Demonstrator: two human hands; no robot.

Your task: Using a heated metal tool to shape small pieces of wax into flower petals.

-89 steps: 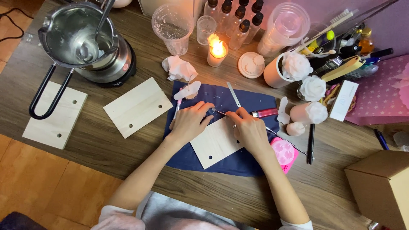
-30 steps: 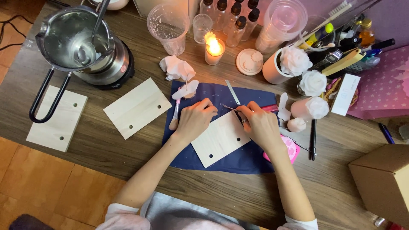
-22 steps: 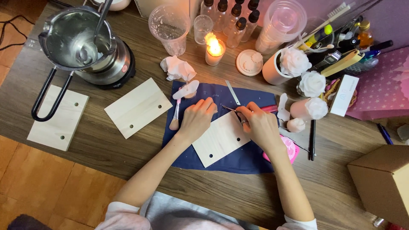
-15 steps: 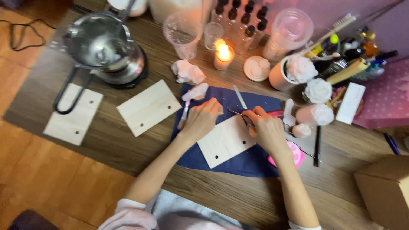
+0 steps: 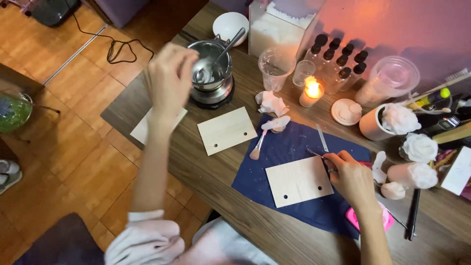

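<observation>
My left hand (image 5: pixel 169 81) is raised and blurred just left of a metal pot (image 5: pixel 212 66) that stands on a small hot plate with a spoon in it. The hand hides the pot's handle, and I cannot tell whether it grips anything. My right hand (image 5: pixel 351 179) pinches a thin metal pick (image 5: pixel 316 154) at the upper right edge of a small wooden plate (image 5: pixel 297 181) with two holes. The plate lies on a dark blue cloth (image 5: pixel 274 162).
A second wooden plate (image 5: pixel 226 130) and a small brush (image 5: pixel 257 147) lie near the cloth. Behind stand a lit candle (image 5: pixel 310 93), a plastic cup (image 5: pixel 274 61), dark-capped bottles (image 5: pixel 338 59) and white wax flowers (image 5: pixel 417 147). A pink mould (image 5: pixel 365 221) lies by my right wrist.
My left hand has left the wooden plate and risen to the left toward the pot. The view has swung left. My right hand stays at the plate with the pick.
</observation>
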